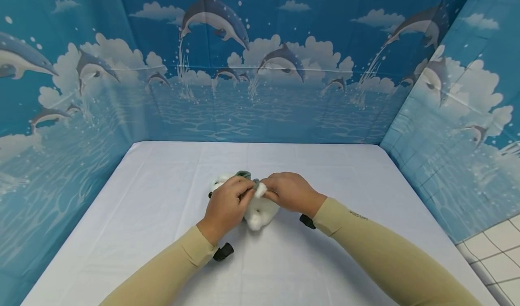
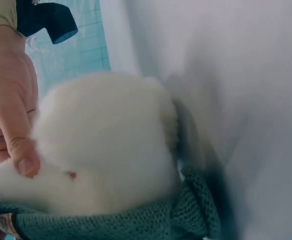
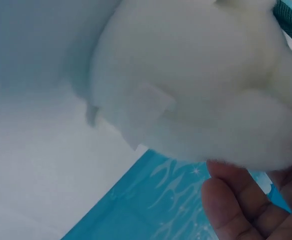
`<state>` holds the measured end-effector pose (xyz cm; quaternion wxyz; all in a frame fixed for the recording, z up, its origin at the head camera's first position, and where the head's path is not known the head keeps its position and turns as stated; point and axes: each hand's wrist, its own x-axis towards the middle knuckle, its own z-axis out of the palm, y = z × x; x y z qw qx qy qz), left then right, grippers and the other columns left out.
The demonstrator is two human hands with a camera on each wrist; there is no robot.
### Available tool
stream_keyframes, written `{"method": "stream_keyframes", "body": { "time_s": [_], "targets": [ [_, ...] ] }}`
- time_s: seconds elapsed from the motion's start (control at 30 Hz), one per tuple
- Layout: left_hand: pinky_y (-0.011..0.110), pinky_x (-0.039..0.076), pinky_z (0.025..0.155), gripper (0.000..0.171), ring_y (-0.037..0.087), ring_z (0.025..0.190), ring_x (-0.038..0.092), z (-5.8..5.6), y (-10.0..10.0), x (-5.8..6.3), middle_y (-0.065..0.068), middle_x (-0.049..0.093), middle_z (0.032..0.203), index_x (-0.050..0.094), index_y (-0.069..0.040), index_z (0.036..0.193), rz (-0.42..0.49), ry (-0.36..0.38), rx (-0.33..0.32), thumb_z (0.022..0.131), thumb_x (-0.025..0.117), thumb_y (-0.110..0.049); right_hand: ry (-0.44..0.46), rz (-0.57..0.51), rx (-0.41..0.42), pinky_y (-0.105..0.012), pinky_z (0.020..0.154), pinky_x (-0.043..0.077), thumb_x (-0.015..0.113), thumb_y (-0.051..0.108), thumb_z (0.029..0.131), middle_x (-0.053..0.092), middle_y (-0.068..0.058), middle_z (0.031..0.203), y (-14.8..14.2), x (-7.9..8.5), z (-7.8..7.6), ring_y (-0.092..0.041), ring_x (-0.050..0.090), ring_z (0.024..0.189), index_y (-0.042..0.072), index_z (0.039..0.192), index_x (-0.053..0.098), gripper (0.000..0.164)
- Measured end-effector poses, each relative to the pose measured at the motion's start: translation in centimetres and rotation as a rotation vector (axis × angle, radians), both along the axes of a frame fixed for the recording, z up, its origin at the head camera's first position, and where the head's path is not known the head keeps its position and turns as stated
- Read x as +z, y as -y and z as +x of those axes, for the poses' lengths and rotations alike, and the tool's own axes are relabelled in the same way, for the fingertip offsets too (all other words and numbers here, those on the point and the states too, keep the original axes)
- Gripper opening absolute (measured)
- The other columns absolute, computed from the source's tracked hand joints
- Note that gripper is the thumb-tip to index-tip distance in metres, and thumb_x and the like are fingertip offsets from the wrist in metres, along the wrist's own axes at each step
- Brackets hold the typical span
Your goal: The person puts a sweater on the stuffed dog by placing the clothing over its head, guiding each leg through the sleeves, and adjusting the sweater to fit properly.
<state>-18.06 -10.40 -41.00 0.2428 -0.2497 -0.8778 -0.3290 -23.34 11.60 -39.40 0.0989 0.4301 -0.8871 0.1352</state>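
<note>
A white fluffy plush toy [image 1: 262, 213] lies on the white table, its head [image 1: 221, 179] towards the left. A green knitted garment [image 2: 105, 220] with a small brown patch is bunched across the toy. My left hand [image 1: 229, 202] pinches the garment's edge close to one stubby limb; its fingertips barely show in the left wrist view. From the other side my right hand [image 1: 292, 191] pinches that white limb [image 2: 30, 187], the thumb pressed on top. Several fingers [image 3: 221, 210] are beneath the plush in the right wrist view. The hands hide part of the garment.
The white cloth-covered table [image 1: 162, 170] extends around the toy. Blue dolphin-printed curtains [image 1: 260, 107] enclose it at the back and sides. Black wrist mounts [image 1: 223, 252] hang below both sleeves. White tiles [image 1: 495, 252] appear at the lower right.
</note>
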Motion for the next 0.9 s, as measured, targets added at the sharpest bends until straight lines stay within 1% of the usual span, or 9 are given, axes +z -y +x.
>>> {"method": "stream_keyframes", "body": {
  "time_s": [0.07,0.17,0.23,0.3,0.43,0.5,0.57,0.67,0.9],
  "targets": [
    [0.022,0.058,0.067,0.014,0.013,0.084,0.072,0.1,0.0,-0.1,0.003,0.073,0.110,0.081,-0.012,0.111,-0.014,-0.048,-0.010,0.103,0.071,-0.017,-0.005,-0.011,-0.017,-0.028,0.073,0.055,0.067,0.033,0.104,0.075,0.003,0.094,0.3,0.0,0.1,-0.011,0.069,0.082,0.019,0.110,0.078,0.019],
    [0.023,0.060,0.068,0.013,0.014,0.085,0.074,0.1,-0.1,-0.3,0.004,0.073,0.109,0.082,-0.012,0.110,-0.027,-0.124,-0.026,0.100,0.074,-0.013,-0.002,-0.036,-0.043,-0.025,0.066,0.052,0.068,0.029,0.104,0.076,0.004,0.089,0.7,-0.1,0.2,-0.008,0.065,0.074,0.019,0.102,0.079,0.015],
    [0.024,0.062,0.071,0.013,0.015,0.089,0.075,0.1,-0.1,-0.5,0.005,0.073,0.109,0.082,-0.011,0.110,-0.026,-0.165,-0.036,0.098,0.075,-0.012,0.019,-0.057,-0.066,-0.023,0.063,0.049,0.069,0.027,0.104,0.075,0.004,0.084,1.0,0.0,0.4,-0.006,0.061,0.068,0.019,0.097,0.079,0.015],
    [0.025,0.062,0.074,0.013,0.016,0.094,0.075,0.1,-0.1,-0.7,0.006,0.073,0.109,0.082,-0.011,0.109,-0.024,-0.191,-0.045,0.097,0.076,-0.011,0.067,-0.082,-0.097,-0.023,0.058,0.045,0.068,0.024,0.105,0.070,0.005,0.074,1.3,0.0,0.4,-0.005,0.055,0.061,0.019,0.091,0.078,0.018],
    [0.025,0.063,0.081,0.015,0.017,0.100,0.075,0.1,0.0,-1.0,0.006,0.072,0.111,0.083,-0.010,0.110,-0.033,-0.215,-0.064,0.096,0.077,-0.009,0.164,-0.114,-0.166,-0.023,0.052,0.036,0.063,0.019,0.106,0.049,0.007,0.057,1.7,0.0,0.5,-0.005,0.040,0.051,0.020,0.073,0.067,0.033],
    [0.025,0.063,0.082,0.016,0.018,0.103,0.075,0.2,0.0,-1.2,0.006,0.072,0.112,0.083,-0.010,0.110,-0.047,-0.225,-0.071,0.096,0.077,-0.008,0.204,-0.129,-0.195,-0.022,0.051,0.032,0.060,0.016,0.106,0.039,0.007,0.054,1.8,0.0,0.5,-0.006,0.036,0.048,0.020,0.066,0.056,0.041],
    [0.026,0.063,0.083,0.016,0.018,0.104,0.075,0.2,0.0,-1.4,0.006,0.072,0.112,0.083,-0.009,0.110,-0.058,-0.233,-0.076,0.095,0.077,-0.008,0.237,-0.142,-0.218,-0.022,0.050,0.030,0.059,0.013,0.106,0.034,0.008,0.053,2.0,0.0,0.5,-0.006,0.033,0.047,0.021,0.062,0.046,0.046],
    [0.027,0.063,0.085,0.016,0.018,0.105,0.075,0.1,0.1,-1.7,0.007,0.072,0.113,0.083,-0.009,0.110,-0.066,-0.246,-0.083,0.095,0.077,-0.007,0.286,-0.162,-0.251,-0.022,0.049,0.028,0.057,0.011,0.105,0.029,0.008,0.052,2.2,0.0,0.6,-0.007,0.031,0.047,0.022,0.061,0.036,0.050],
    [0.028,0.063,0.084,0.014,0.017,0.099,0.074,0.1,0.4,-2.1,0.006,0.073,0.106,0.083,-0.009,0.105,-0.053,-0.260,-0.100,0.093,0.079,-0.005,0.404,-0.226,-0.342,-0.022,0.047,0.028,0.054,0.006,0.100,0.029,0.007,0.051,2.7,0.0,0.8,-0.009,0.031,0.046,0.021,0.059,0.037,0.047]
  ]
}}
